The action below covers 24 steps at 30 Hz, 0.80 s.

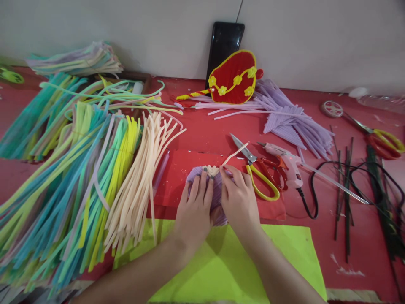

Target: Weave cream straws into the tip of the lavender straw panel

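Observation:
A flat purple pipe-cleaner piece point(217, 192) lies on the red table in front of me, partly hidden under both hands. My left hand point(194, 209) presses down on its left side with fingers laid flat. My right hand point(238, 198) rests on its right side, fingers pinching a cream pipe cleaner point(234, 153) that coils at the piece's top edge and sticks up to the right.
Big piles of coloured pipe cleaners point(72, 169) fill the left. Yellow-handled scissors point(257, 175) and a pink glue gun point(286, 160) lie just right of my hands. A red and yellow fan-shaped piece point(232, 78), purple pipe cleaners point(291, 118), dark stems point(346, 185) and a green sheet point(228, 261) surround them.

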### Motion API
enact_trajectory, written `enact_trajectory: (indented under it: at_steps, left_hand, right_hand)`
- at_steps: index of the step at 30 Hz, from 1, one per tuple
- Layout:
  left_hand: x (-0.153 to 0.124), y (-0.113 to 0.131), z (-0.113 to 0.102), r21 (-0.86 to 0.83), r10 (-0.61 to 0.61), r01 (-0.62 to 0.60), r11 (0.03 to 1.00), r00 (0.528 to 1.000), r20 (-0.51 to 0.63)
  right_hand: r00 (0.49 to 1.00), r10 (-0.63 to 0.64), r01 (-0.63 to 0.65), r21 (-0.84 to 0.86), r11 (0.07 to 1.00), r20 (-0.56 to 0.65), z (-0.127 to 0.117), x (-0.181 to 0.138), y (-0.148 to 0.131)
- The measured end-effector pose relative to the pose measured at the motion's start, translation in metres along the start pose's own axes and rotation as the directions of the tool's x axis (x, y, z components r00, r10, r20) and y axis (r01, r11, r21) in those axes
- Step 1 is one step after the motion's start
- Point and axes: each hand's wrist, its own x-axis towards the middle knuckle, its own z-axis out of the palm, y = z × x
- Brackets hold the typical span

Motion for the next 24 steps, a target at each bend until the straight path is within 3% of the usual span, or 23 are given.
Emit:
enact_trajectory:
  at_steps: [24]
  left_hand:
    - [0.0041, -0.0024, -0.0018, -0.003, -0.004, 0.003, 1.0, 0.991, -0.131]
  right_hand:
    - [0.999, -0.031, 0.031, 0.021, 0.999, -0.014, -0.0011, -0.0008, 0.0025]
